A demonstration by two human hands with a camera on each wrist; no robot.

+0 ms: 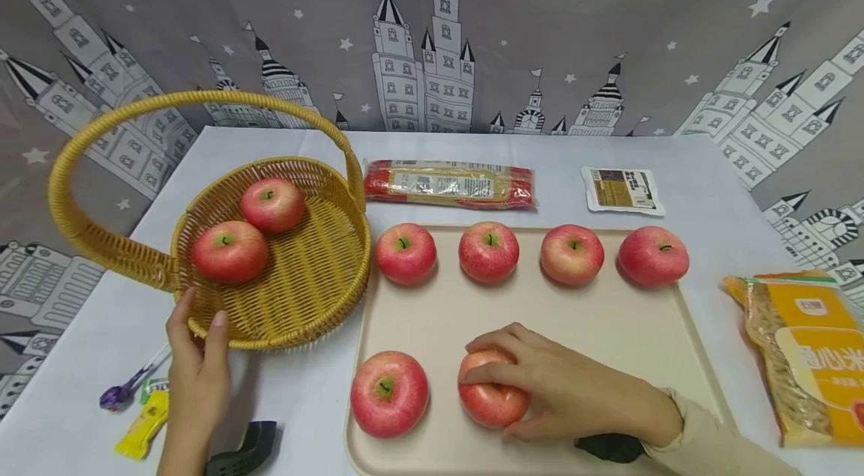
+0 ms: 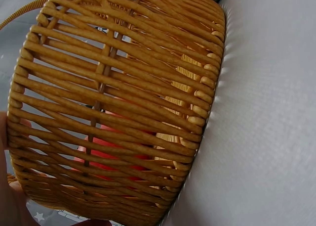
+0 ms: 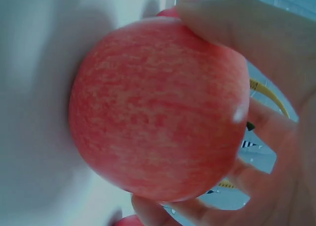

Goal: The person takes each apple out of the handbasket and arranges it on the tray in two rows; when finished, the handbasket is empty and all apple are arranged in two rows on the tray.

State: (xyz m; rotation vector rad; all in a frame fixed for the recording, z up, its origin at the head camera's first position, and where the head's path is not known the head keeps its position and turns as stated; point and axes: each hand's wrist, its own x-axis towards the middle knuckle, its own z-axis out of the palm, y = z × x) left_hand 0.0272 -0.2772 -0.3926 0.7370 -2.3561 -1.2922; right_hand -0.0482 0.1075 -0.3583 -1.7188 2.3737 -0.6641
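My right hand (image 1: 533, 378) grips a red apple (image 1: 494, 397) on the cream tray, fingers over its top and thumb at its near side. Up close in the right wrist view, the same apple (image 3: 158, 112) sits between thumb and fingers. At the near left of a yellow woven basket (image 1: 324, 236), my left hand (image 1: 199, 371) holds the rim. The left wrist view shows the basket's wall (image 2: 118, 87), with fingers at its edge. Two apples lie inside, one farther back (image 1: 273, 205) and one nearer (image 1: 230, 252). Another apple (image 1: 389, 394) rests left of the gripped one.
Several apples line the far edge of the tray (image 1: 526, 318), the rightmost apple (image 1: 653, 256) at its corner. Behind it lie a long red-and-yellow packet (image 1: 450, 184) and a small white packet (image 1: 623, 190). A yellow bag (image 1: 803, 356) lies right; a lollipop (image 1: 118, 396) and candy (image 1: 144, 423) lie left.
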